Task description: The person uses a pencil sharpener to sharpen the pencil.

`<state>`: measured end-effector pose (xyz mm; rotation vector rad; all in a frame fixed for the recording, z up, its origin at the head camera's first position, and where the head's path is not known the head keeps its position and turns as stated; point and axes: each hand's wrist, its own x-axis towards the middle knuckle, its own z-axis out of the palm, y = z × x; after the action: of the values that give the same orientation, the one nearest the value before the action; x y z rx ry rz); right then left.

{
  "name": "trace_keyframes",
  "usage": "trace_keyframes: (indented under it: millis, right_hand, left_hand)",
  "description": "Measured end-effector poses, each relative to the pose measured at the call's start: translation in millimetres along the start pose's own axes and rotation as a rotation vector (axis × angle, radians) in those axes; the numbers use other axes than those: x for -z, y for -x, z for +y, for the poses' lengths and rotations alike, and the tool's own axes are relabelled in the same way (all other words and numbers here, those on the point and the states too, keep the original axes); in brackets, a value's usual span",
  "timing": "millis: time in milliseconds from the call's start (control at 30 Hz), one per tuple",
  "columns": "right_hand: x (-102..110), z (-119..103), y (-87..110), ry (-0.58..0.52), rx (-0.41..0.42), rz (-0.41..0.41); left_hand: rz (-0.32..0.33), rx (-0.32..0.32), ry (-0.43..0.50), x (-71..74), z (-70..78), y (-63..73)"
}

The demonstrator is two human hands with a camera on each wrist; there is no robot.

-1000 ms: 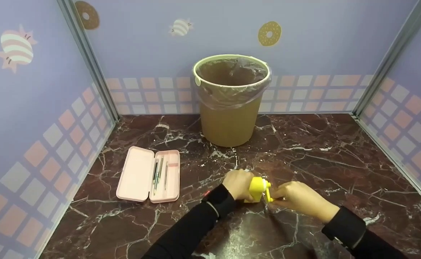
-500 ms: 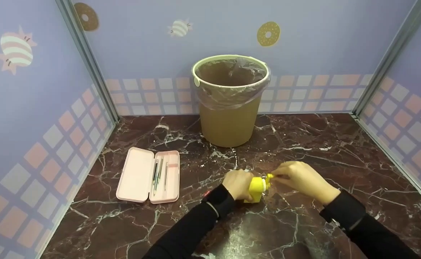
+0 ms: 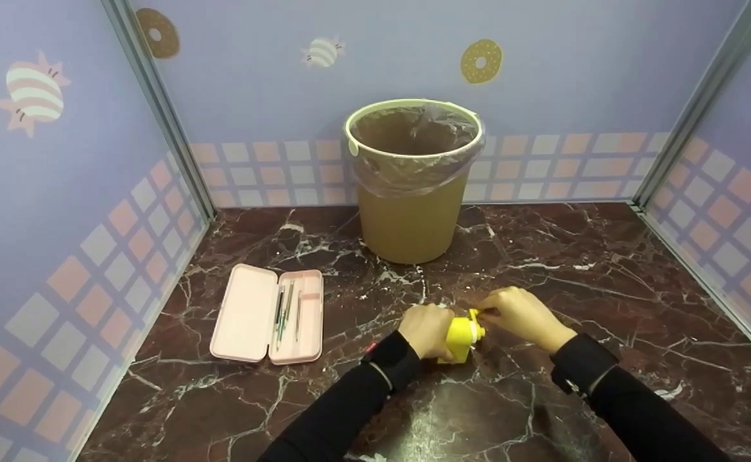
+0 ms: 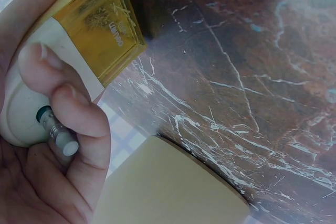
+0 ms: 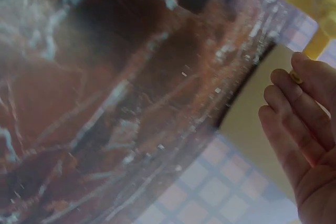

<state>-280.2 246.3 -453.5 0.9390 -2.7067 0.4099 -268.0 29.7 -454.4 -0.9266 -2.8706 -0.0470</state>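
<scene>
A yellow hand-crank pencil sharpener (image 3: pixel 459 339) stands on the dark marbled table, and my left hand (image 3: pixel 425 330) grips it from the left. In the left wrist view a short pencil's eraser end (image 4: pixel 64 142) sticks out of the sharpener's pale face, with curled fingers beside it. Shavings show inside its clear amber drawer (image 4: pixel 107 30). My right hand (image 3: pixel 520 317) pinches the knob of the yellow crank (image 5: pixel 316 45) between thumb and fingers. The crank arm now points up and back.
An open pink pencil case (image 3: pixel 244 314) holding several pencils lies to the left. Behind the hands stands a brown bin (image 3: pixel 411 221) lined with a clear bag. Small specks are scattered near the bin. Patterned panels (image 3: pixel 273 96) enclose the table.
The crank has turned from pointing down, and my right hand has travelled round with it, rising and shifting slightly left. My left hand keeps its hold on the sharpener.
</scene>
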Motion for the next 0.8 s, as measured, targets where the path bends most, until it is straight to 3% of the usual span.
trace_keyframes:
  millis: [333,800]
  right_hand:
    - [-18,-1,14.2,-0.093,-0.013,-0.09]
    - [-23,-9,37.3,-0.219,0.075,-0.072]
  left_hand:
    - [0.01,0.011,0.001,-1.9,0.3,0.1]
    - [-0.01,0.013,0.011,-0.1,1.0,0.2]
